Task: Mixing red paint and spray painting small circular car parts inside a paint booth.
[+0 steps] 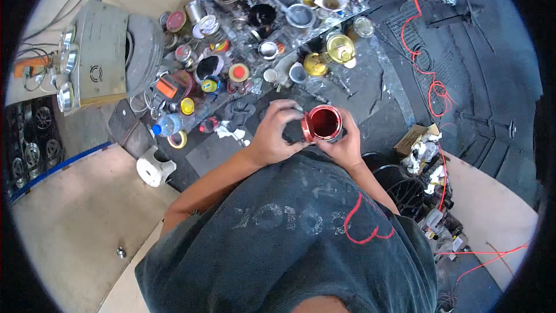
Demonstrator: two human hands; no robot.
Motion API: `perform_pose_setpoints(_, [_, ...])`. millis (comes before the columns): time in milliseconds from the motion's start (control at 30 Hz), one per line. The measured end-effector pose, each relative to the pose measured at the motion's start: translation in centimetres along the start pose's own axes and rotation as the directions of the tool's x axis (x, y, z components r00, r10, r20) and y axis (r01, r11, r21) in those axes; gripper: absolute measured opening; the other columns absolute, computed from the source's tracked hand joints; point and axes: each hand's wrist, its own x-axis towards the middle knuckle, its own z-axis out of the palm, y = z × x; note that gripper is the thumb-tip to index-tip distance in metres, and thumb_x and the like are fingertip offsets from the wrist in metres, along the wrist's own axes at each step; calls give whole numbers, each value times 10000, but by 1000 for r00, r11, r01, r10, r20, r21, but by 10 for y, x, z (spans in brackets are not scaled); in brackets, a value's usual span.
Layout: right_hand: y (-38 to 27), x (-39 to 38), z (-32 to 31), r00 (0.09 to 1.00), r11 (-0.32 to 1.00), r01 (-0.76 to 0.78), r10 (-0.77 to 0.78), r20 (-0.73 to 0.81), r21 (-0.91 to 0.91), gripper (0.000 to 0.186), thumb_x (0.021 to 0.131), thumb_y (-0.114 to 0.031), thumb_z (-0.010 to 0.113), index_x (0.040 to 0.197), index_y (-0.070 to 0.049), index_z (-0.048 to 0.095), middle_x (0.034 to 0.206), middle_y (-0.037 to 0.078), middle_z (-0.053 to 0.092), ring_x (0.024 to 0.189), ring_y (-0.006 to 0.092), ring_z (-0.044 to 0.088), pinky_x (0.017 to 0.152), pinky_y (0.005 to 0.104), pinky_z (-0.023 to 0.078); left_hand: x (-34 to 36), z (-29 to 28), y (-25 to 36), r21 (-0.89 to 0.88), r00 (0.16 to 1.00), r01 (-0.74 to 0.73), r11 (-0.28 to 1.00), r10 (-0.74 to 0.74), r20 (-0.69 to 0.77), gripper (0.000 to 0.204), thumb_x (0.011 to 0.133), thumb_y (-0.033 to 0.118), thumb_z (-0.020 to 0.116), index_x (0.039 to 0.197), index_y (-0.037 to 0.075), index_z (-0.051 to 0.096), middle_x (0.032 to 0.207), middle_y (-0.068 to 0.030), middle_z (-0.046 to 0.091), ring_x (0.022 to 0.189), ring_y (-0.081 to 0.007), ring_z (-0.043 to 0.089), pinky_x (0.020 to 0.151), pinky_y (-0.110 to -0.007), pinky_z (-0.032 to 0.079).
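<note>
My left hand (277, 133) is curled round a red-coated lid (307, 127), held upright on edge at the left rim of an open can of dark red paint (326, 122). My right hand (345, 144) grips that can from the right side and below. Both hands are close together in front of my dark shirt.
A messy bench (324, 40) holds several paint tins, pots and tools. At left are a grey machine (95, 58), a white stool (156, 167) and a water bottle (172, 123). At right are a red hose (439, 101), a cardboard box (411, 139) and a black wheel (387, 188).
</note>
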Motion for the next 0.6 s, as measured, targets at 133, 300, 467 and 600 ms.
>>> perform_pose_setpoints(133, [14,-13,-39,998,997,-17,21,-52,76,638,594,-126,862,1156,-23,579,1162,141,616,1091,292,606,953,372,474,7,49,23,-334,988,114,936,-142,-61,716,634,73,880,1195,55,434,1209,-143,488,1119,-262,539,967,-387,451])
perform_pose_setpoints(300, [54,-47,-123,984,996,-23,37,-175,82,645,585,-126,858,1159,-31,580,1160,142,616,1092,292,606,945,371,477,18,124,61,-547,938,263,795,-342,-46,755,646,7,852,1241,61,390,1268,-102,444,1171,-211,508,1015,-359,430])
perform_pose_setpoints(467, [104,-86,-195,957,994,-44,71,-281,103,631,598,-130,845,1162,-29,580,1151,139,620,1085,286,612,936,363,480,40,211,100,-458,947,279,844,-322,-16,734,681,-9,821,1265,40,380,1235,-100,448,1129,-204,519,993,-361,459])
perform_pose_setpoints(600, [137,-127,-254,931,987,-54,104,-349,149,620,610,-107,845,1165,-11,585,1146,118,632,1080,243,617,948,349,472,68,267,124,-418,928,369,830,-354,117,725,689,30,834,1266,26,396,1180,-98,494,1089,-192,536,940,-345,478])
